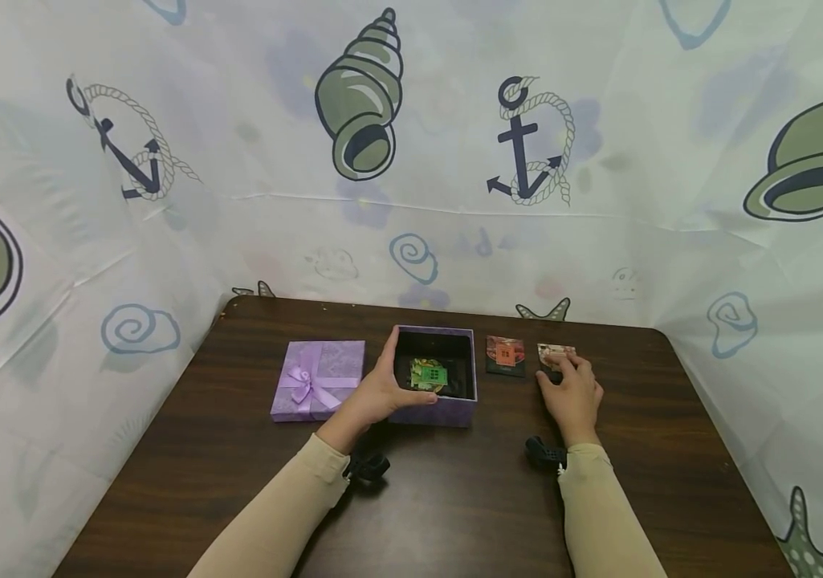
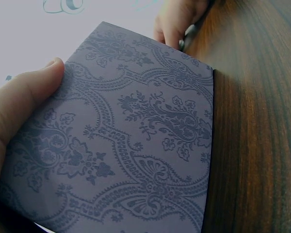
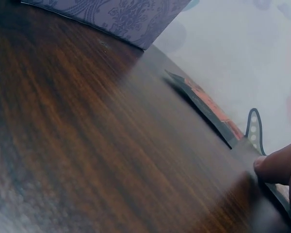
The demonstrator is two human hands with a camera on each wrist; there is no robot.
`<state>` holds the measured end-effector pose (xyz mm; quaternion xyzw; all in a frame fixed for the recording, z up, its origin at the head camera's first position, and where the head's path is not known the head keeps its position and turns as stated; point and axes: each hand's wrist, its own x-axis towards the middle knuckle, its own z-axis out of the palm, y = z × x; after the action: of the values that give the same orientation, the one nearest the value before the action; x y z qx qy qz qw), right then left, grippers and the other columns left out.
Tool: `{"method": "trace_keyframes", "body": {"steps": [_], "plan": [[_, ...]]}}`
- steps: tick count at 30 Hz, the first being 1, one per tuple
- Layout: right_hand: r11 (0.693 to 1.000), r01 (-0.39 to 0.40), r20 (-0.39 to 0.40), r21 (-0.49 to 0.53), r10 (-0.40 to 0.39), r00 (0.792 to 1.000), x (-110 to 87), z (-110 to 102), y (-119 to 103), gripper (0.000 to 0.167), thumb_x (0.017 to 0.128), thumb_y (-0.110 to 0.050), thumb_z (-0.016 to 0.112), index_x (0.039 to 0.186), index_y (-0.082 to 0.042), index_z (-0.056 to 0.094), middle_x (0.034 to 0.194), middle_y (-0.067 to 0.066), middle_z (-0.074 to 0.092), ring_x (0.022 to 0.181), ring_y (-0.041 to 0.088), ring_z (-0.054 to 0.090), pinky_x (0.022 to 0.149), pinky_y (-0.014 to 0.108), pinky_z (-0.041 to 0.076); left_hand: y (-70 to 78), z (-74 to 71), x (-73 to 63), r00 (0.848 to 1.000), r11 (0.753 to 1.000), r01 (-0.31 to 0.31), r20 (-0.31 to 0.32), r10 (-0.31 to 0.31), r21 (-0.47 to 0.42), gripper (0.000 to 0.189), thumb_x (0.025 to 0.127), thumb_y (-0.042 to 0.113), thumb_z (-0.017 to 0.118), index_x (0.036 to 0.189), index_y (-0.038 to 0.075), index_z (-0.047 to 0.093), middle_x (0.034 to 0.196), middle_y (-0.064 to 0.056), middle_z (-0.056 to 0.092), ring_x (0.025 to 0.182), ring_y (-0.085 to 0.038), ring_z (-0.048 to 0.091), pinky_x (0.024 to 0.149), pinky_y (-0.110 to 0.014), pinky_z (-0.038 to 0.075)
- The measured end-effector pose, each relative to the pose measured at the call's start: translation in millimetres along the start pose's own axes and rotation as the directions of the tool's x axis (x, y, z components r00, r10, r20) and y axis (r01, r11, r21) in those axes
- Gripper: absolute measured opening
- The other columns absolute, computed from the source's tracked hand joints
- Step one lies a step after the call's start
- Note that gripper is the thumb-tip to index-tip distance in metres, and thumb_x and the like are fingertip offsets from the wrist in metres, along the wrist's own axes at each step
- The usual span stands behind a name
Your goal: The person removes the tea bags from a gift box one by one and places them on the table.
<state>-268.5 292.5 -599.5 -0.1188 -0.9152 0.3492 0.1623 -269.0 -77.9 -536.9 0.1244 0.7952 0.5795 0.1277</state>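
Observation:
A purple patterned gift box (image 1: 433, 413) stands uncovered on the table, its dark inside facing up. My left hand (image 1: 375, 393) holds it round the near left corner, thumb along the front rim and fingers along the left wall. In the left wrist view, the thumb lies against the box's patterned wall (image 2: 121, 131). Inside the box is a small flat sachet with a green label (image 1: 431, 375). Right of the box, my right hand (image 1: 574, 395) pinches another small sachet (image 1: 554, 351), partly hidden under the fingers. Between them lies a dark sachet with an orange label (image 1: 505, 356).
The purple box lid (image 1: 332, 365), tied with a ribbon bow, lies left of the box. All of it is on a dark wooden table (image 1: 454, 490). A white printed cloth (image 1: 440, 120) hangs behind and at both sides.

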Motion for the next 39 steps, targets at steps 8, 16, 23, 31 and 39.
{"method": "trace_keyframes", "body": {"steps": [8, 16, 23, 31, 39], "plan": [[0.985, 0.024, -0.181, 0.169, 0.007, 0.983, 1.8, 3, 3, 0.023, 0.105, -0.018, 0.073, 0.123, -0.004, 0.076, 0.154, 0.025, 0.051, 0.147, 0.046, 0.043, 0.121, 0.069, 0.021, 0.0, -0.2, -0.8, 1.000, 1.000, 0.006, 0.001, -0.006, 0.003, 0.148, 0.076, 0.040, 0.102, 0.174, 0.044, -0.009, 0.186, -0.005, -0.001, 0.169, -0.044, 0.014, 0.132, -0.069, 0.021], [0.915, 0.090, -0.448, 0.393, 0.106, 0.888, 4.8, 4, 3, 0.014, 0.106, -0.010, 0.068, 0.106, 0.004, 0.072, 0.115, 0.018, 0.055, 0.115, 0.032, 0.047, 0.103, 0.046, 0.036, -3.1, -2.4, -0.6, 1.000, 1.000, 0.016, -0.013, -0.016, 0.018, 0.149, 0.075, 0.044, 0.102, 0.174, 0.044, -0.009, 0.186, -0.007, 0.002, 0.167, -0.046, 0.021, 0.130, -0.070, 0.026], [0.781, 0.233, -0.520, 0.579, 0.135, 0.843, -0.4, 0, -5, 0.020, 0.111, -0.014, 0.061, 0.115, 0.005, 0.068, 0.096, -0.011, 0.056, 0.085, 0.008, 0.050, 0.077, 0.023, 0.039, -4.3, -1.6, 1.5, 1.000, 1.000, 0.001, -0.008, -0.001, 0.019, 0.148, 0.076, 0.043, 0.102, 0.176, 0.038, -0.008, 0.186, -0.007, 0.002, 0.167, -0.047, 0.023, 0.130, -0.070, 0.027], [0.730, 0.352, -0.569, 0.585, 0.061, 0.820, -13.4, 4, -40, 0.020, 0.109, -0.005, 0.060, 0.114, 0.013, 0.066, 0.063, -0.011, 0.046, 0.053, -0.001, 0.034, 0.051, 0.017, 0.024, -5.3, -2.1, 0.7, 1.000, 1.000, 0.008, -0.013, -0.008, -0.004, 0.150, 0.074, 0.044, 0.103, 0.174, 0.045, -0.009, 0.186, -0.006, -0.001, 0.169, -0.045, 0.016, 0.131, -0.069, 0.023], [0.681, 0.476, -0.638, 0.557, -0.016, 0.770, -20.9, 1, -76, 0.017, 0.106, 0.002, 0.059, 0.106, 0.018, 0.065, 0.061, -0.016, 0.043, 0.050, -0.002, 0.031, 0.049, 0.019, 0.022, -4.5, -1.0, 0.0, 1.000, 1.000, 0.003, -0.008, -0.003, 0.007, 0.149, 0.074, 0.045, 0.102, 0.174, 0.046, -0.009, 0.186, -0.007, 0.001, 0.169, -0.044, 0.015, 0.132, -0.068, 0.023]]}}
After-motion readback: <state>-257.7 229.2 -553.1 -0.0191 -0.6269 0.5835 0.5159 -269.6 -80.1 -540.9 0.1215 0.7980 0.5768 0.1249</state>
